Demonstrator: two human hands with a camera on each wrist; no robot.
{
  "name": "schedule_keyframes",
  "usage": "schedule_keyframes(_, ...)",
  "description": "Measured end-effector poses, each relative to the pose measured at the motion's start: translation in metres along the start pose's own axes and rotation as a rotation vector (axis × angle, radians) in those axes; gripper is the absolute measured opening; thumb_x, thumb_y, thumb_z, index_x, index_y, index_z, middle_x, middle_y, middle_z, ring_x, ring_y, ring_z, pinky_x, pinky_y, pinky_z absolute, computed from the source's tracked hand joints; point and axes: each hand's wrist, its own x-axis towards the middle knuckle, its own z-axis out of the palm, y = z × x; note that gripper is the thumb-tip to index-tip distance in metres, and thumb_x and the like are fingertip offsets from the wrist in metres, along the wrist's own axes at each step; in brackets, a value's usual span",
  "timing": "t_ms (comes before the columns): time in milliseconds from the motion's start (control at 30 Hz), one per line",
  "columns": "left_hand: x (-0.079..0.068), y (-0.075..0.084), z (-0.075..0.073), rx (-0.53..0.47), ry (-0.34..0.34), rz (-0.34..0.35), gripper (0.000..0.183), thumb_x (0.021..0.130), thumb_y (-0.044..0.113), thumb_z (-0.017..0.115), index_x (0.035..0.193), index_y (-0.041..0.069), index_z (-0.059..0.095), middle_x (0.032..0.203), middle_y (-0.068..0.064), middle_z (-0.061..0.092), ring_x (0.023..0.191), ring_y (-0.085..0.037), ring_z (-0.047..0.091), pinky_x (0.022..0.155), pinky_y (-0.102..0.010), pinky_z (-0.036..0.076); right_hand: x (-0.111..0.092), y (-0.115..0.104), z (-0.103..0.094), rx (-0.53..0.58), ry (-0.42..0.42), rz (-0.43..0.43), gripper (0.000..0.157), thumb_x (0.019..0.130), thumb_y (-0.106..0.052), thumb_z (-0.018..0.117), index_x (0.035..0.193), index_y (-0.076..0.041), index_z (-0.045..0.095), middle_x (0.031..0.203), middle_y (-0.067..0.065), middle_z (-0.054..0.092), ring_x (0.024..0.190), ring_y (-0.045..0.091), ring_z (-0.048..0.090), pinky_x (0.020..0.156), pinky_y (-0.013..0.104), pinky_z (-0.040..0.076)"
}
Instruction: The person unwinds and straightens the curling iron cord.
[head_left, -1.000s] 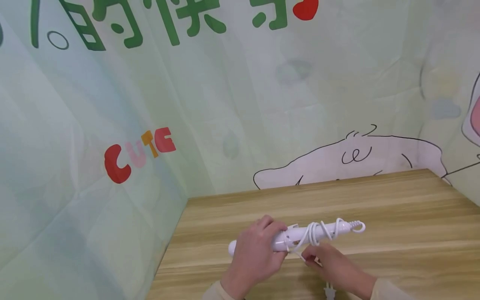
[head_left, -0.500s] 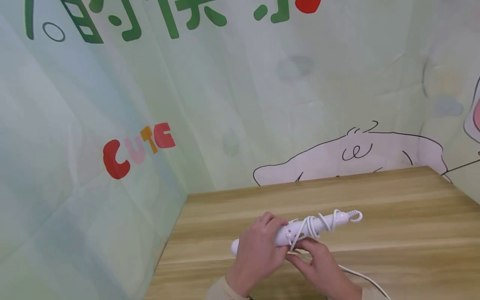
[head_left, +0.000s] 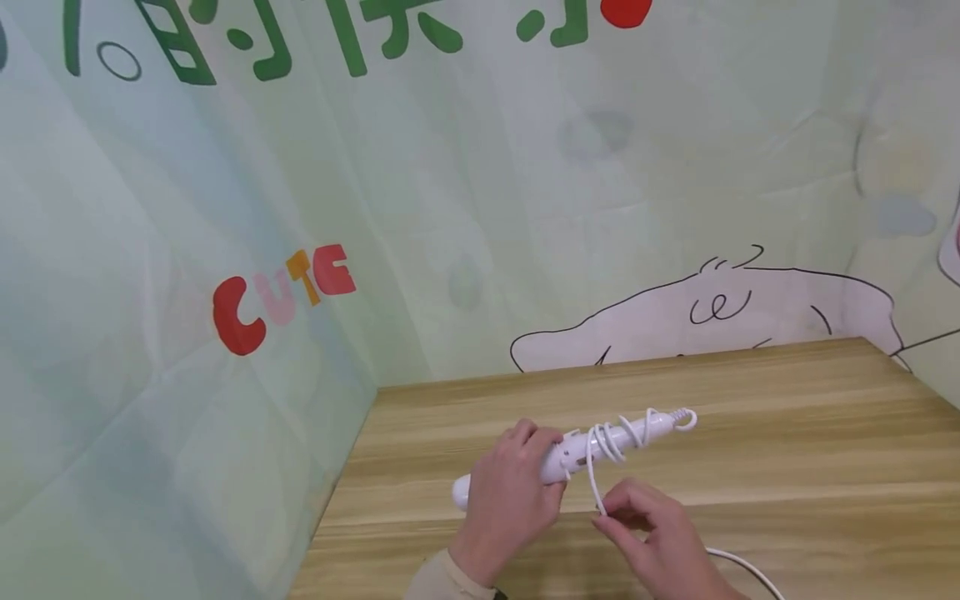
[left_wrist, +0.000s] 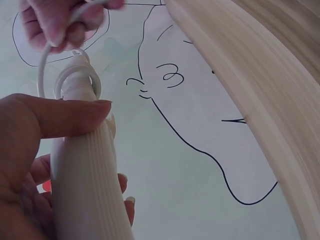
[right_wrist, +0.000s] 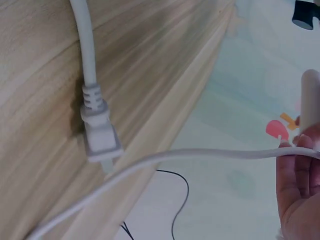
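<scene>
A white wand-shaped hair iron (head_left: 576,451) is tilted above the wooden table, its right end higher. My left hand (head_left: 510,487) grips its body near the rounded left end; in the left wrist view the thumb lies along the ridged casing (left_wrist: 90,175). A white power cord (head_left: 593,479) loops several times around the right half of the iron. Just below the iron, my right hand (head_left: 656,533) pinches the cord between thumb and fingers, with a strand stretched up to the loops. In the right wrist view the cord's two-pin plug (right_wrist: 102,132) hangs close over the table.
The wooden table (head_left: 750,417) reaches back to a printed fabric wall (head_left: 450,208) with cartoon outlines and coloured letters. A second fabric wall (head_left: 150,433) runs along the left side. A dark object (right_wrist: 304,15) shows at the right wrist view's top corner.
My right hand has moved from beside the iron's underside down and right, drawing the cord strand out. The iron tilts more steeply. The plug, visible below the right hand earlier, has left the head view.
</scene>
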Motion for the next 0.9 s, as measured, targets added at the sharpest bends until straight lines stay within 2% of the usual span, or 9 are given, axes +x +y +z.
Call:
schedule_keyframes(133, -0.001, -0.002, 0.003, 0.043, 0.008, 0.005, 0.038, 0.065, 0.014, 0.084, 0.101, 0.015, 0.071, 0.088, 0.000, 0.063, 0.071, -0.015, 0.058, 0.050, -0.024, 0.044, 0.008, -0.005, -0.014, -0.041, -0.061, -0.112, 0.031, 0.075, 0.014, 0.075, 0.094, -0.010, 0.068, 0.085, -0.003, 0.062, 0.070, 0.007, 0.062, 0.061, 0.016, 0.050)
schedule_keyframes(267, -0.001, -0.005, 0.004, 0.067, 0.004, 0.025, 0.037, 0.064, 0.012, 0.083, 0.099, 0.014, 0.071, 0.087, -0.001, 0.063, 0.068, -0.015, 0.057, 0.049, -0.025, 0.043, 0.024, -0.007, -0.033, -0.117, -0.118, -0.217, 0.005, 0.093, -0.009, 0.068, 0.097, -0.009, 0.070, 0.087, -0.003, 0.061, 0.070, 0.005, 0.058, 0.059, 0.013, 0.047)
schedule_keyframes(333, -0.001, -0.006, 0.005, 0.066, -0.011, 0.036, 0.037, 0.063, 0.010, 0.083, 0.098, 0.015, 0.071, 0.086, -0.001, 0.063, 0.067, -0.015, 0.056, 0.049, -0.025, 0.042, 0.034, -0.007, -0.042, -0.154, -0.144, -0.248, 0.014, 0.098, -0.020, 0.061, 0.097, -0.009, 0.070, 0.086, -0.005, 0.059, 0.069, 0.003, 0.054, 0.058, 0.011, 0.044)
schedule_keyframes(400, -0.002, -0.007, 0.005, 0.069, -0.032, 0.046, 0.037, 0.063, 0.009, 0.082, 0.097, 0.015, 0.071, 0.085, 0.000, 0.062, 0.066, -0.015, 0.055, 0.049, -0.025, 0.041, 0.042, -0.009, -0.051, -0.197, -0.179, -0.247, 0.018, 0.099, -0.024, 0.057, 0.096, -0.011, 0.070, 0.086, -0.007, 0.057, 0.069, 0.000, 0.050, 0.058, 0.010, 0.041)
schedule_keyframes(500, -0.004, -0.009, 0.006, 0.080, -0.058, 0.061, 0.037, 0.062, 0.010, 0.083, 0.097, 0.016, 0.071, 0.083, 0.002, 0.060, 0.066, -0.013, 0.054, 0.050, -0.025, 0.041, 0.052, -0.012, -0.062, -0.221, -0.247, -0.234, 0.006, 0.095, -0.012, 0.064, 0.096, -0.011, 0.070, 0.086, -0.009, 0.055, 0.067, -0.001, 0.047, 0.057, 0.009, 0.039)
schedule_keyframes(533, -0.004, -0.009, 0.007, 0.089, -0.063, 0.070, 0.037, 0.062, 0.010, 0.083, 0.096, 0.017, 0.071, 0.083, 0.003, 0.060, 0.066, -0.012, 0.054, 0.051, -0.024, 0.041, 0.056, -0.014, -0.065, -0.234, -0.271, -0.223, 0.006, 0.092, -0.006, 0.067, 0.095, -0.011, 0.070, 0.087, -0.009, 0.055, 0.067, -0.002, 0.047, 0.057, 0.009, 0.039)
schedule_keyframes(667, -0.006, -0.011, 0.008, 0.131, -0.106, 0.112, 0.037, 0.062, 0.012, 0.085, 0.096, 0.018, 0.071, 0.084, 0.004, 0.061, 0.067, -0.011, 0.054, 0.051, -0.024, 0.041, 0.069, -0.017, -0.074, -0.272, -0.370, -0.208, 0.028, 0.077, 0.014, 0.072, 0.093, -0.008, 0.070, 0.087, -0.010, 0.055, 0.069, -0.002, 0.047, 0.059, 0.010, 0.040)
schedule_keyframes(767, -0.008, -0.011, 0.007, 0.150, -0.156, 0.151, 0.037, 0.062, 0.013, 0.085, 0.096, 0.019, 0.070, 0.083, 0.005, 0.061, 0.067, -0.011, 0.054, 0.051, -0.023, 0.040, 0.077, -0.013, -0.079, -0.288, -0.407, -0.216, 0.027, 0.076, 0.015, 0.072, 0.091, -0.007, 0.070, 0.086, -0.010, 0.055, 0.070, -0.001, 0.048, 0.060, 0.011, 0.042)
schedule_keyframes(900, -0.010, -0.011, 0.007, 0.129, -0.219, 0.225, 0.038, 0.061, 0.015, 0.085, 0.095, 0.021, 0.069, 0.082, 0.007, 0.058, 0.068, -0.009, 0.054, 0.052, -0.022, 0.039, 0.084, 0.000, -0.088, -0.273, -0.406, -0.198, 0.027, 0.077, 0.017, 0.071, 0.090, -0.006, 0.071, 0.084, -0.009, 0.055, 0.068, -0.001, 0.048, 0.055, 0.015, 0.043)
